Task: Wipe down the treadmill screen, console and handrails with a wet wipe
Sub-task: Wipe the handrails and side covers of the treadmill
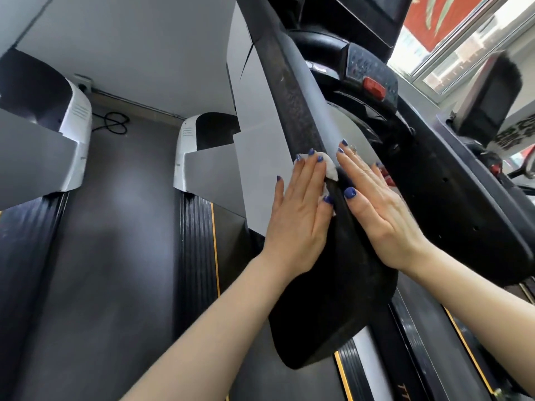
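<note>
The left hand (301,209) lies flat against the left face of the black padded handrail (327,285), its fingers (314,166) straight and close together, pressing a white wet wipe (330,169) onto the rail; the wipe shows as a crumpled edge past the fingertips and along the thumb side, draped over the rail's top edge. The right hand (382,209) lies flat on the opposite, right face of the same handrail, fingers straight, holding nothing, its thumb (351,195) resting on the top of the rail just beside the wipe. Both hands sit about halfway up the rail, above its broad rounded lower end. The rail runs up and away toward the console (367,73), whose dark button panel carries a red stop button (374,86); the screen (362,13) above it is only partly in view at the top edge. To the left stand two neighbouring treadmills (199,157) with white motor covers and ribbed black side strips; a black cable (114,124) lies looped on the floor by the wall; a window (469,47) is at upper right.
</note>
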`<state>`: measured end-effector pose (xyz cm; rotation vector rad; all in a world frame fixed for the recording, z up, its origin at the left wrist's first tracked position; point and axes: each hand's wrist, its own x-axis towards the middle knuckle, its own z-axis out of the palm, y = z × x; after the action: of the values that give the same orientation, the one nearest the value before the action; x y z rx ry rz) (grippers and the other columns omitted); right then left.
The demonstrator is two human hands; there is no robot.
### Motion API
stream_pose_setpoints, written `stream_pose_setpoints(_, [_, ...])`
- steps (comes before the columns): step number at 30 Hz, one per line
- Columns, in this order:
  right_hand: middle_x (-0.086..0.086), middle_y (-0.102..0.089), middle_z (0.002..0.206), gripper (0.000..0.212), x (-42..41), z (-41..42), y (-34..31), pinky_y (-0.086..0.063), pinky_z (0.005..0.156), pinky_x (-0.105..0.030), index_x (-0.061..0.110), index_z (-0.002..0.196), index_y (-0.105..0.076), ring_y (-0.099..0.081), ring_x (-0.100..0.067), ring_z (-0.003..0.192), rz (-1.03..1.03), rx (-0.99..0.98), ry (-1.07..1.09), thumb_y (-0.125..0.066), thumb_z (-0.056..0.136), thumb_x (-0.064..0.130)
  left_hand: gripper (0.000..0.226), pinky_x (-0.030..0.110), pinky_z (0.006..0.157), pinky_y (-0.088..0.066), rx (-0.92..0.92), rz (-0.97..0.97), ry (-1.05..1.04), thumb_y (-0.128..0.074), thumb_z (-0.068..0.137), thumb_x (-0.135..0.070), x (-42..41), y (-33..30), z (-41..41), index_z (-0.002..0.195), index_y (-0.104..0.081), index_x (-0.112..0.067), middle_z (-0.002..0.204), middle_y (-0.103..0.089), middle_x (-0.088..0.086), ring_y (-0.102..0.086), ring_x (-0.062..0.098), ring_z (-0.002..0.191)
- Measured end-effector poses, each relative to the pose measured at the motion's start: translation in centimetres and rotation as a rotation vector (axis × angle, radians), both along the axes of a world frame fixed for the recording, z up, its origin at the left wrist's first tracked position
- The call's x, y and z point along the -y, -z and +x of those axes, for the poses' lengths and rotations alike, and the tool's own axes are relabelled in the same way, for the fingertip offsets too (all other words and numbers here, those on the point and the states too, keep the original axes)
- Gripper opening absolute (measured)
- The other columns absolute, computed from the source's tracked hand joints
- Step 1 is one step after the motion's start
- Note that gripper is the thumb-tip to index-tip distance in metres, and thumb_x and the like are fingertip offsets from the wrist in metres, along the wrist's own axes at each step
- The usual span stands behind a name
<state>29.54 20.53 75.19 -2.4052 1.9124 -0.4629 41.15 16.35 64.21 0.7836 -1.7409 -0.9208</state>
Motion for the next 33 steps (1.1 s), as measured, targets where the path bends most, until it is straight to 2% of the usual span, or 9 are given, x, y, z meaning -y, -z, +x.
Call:
stream_pose_setpoints(3, [0.003,-0.029,0.162,0.062,-0.3,-0.1,0.2,-0.010,0.126,-0.045,0.016,0.153,-0.036,-0.019,-0.003,0.151,0.003,0.019,0.046,-0.027,0.100,0.046,0.060,0.039,0.124,0.010,-0.030,-0.002,0.018,-0.017,0.103,-0.036,-2.5,0.7,0.3,0.159,0.000,-0.021,0.167,0.009,-0.009,0.014,0.005,0.152])
stream_pose_setpoints(7, [0.007,-0.033,0.160,0.060,-0.4,0.0,0.5,-0.011,0.126,-0.038,0.018,0.150,-0.042,-0.021,0.000,0.149,-0.003,0.046,0.088,-0.025,0.100,0.046,0.059,0.043,0.124,0.008,-0.027,0.006,0.039,-0.017,0.106,-0.035,-5.8,2.3,0.7,0.159,0.003,-0.021,0.167,0.012,-0.011,0.012,0.011,0.153])
stream_pose_setpoints(11, [0.008,-0.036,0.158,0.059,-0.5,0.1,0.2,-0.010,0.126,-0.042,0.018,0.149,-0.045,-0.022,0.002,0.148,-0.002,0.013,0.092,-0.026,0.100,0.046,0.059,0.042,0.124,0.011,0.020,0.036,0.066,-0.012,0.104,-0.041,-3.6,1.0,1.0,0.157,0.007,-0.025,0.165,0.017,-0.013,0.018,0.003,0.150])
stream_pose_setpoints(15, [0.010,-0.041,0.155,0.061,1.4,0.1,-0.7,-0.003,0.122,-0.026,0.021,0.144,-0.052,-0.026,0.008,0.143,0.000,-0.031,0.099,-0.023,0.098,0.049,0.060,0.038,0.123,0.013,0.024,0.112,0.051,-0.014,0.103,-0.040,1.6,-1.0,0.3,0.157,0.005,-0.026,0.165,0.015,-0.014,0.023,-0.006,0.145])
stream_pose_setpoints(18, [0.010,-0.037,0.157,0.058,4.1,-0.1,-1.4,-0.005,0.122,-0.035,0.020,0.146,-0.050,-0.021,0.011,0.139,0.027,-0.011,0.138,-0.025,0.100,0.046,0.060,0.039,0.123,0.012,-0.010,0.125,0.041,-0.015,0.103,-0.040,2.2,-1.5,0.1,0.158,0.003,-0.025,0.166,0.013,-0.012,0.022,-0.006,0.146])
stream_pose_setpoints(21, [0.010,-0.032,0.160,0.059,6.9,0.2,-1.6,-0.003,0.125,-0.040,0.021,0.150,-0.044,-0.020,0.003,0.146,0.079,0.004,0.130,-0.023,0.099,0.044,0.059,0.041,0.124,0.011,-0.032,0.066,0.062,-0.013,0.104,-0.042,-1.0,-0.1,0.7,0.157,0.005,-0.024,0.166,0.014,-0.010,0.019,0.001,0.149])
stream_pose_setpoints(24, [0.009,-0.026,0.163,0.061,9.0,0.5,-1.5,0.000,0.126,-0.040,0.020,0.153,-0.038,-0.014,-0.001,0.151,0.103,0.022,0.096,-0.023,0.100,0.045,0.059,0.043,0.124,0.011,-0.054,0.057,0.064,-0.014,0.104,-0.041,-2.1,0.9,0.6,0.157,0.005,-0.022,0.166,0.014,-0.010,0.018,0.004,0.151])
stream_pose_setpoints(29, [0.010,-0.025,0.163,0.058,10.3,0.5,-1.2,-0.001,0.126,-0.040,0.021,0.153,-0.038,-0.011,-0.001,0.151,0.098,-0.006,0.064,-0.027,0.101,0.044,0.058,0.039,0.123,0.014,-0.051,0.040,0.033,-0.014,0.105,-0.041,-1.4,0.5,0.1,0.156,0.007,-0.024,0.166,0.016,-0.011,0.019,0.005,0.151])
stream_pose_setpoints(33, [0.010,-0.023,0.164,0.059,10.2,0.7,-1.2,0.000,0.126,-0.039,0.021,0.154,-0.037,-0.009,0.000,0.151,0.118,-0.032,0.065,-0.027,0.100,0.044,0.060,0.040,0.123,0.012,-0.148,0.134,0.051,-0.019,0.105,-0.037,-2.6,3.2,0.1,0.157,0.007,-0.024,0.167,0.013,-0.012,0.014,0.010,0.153])
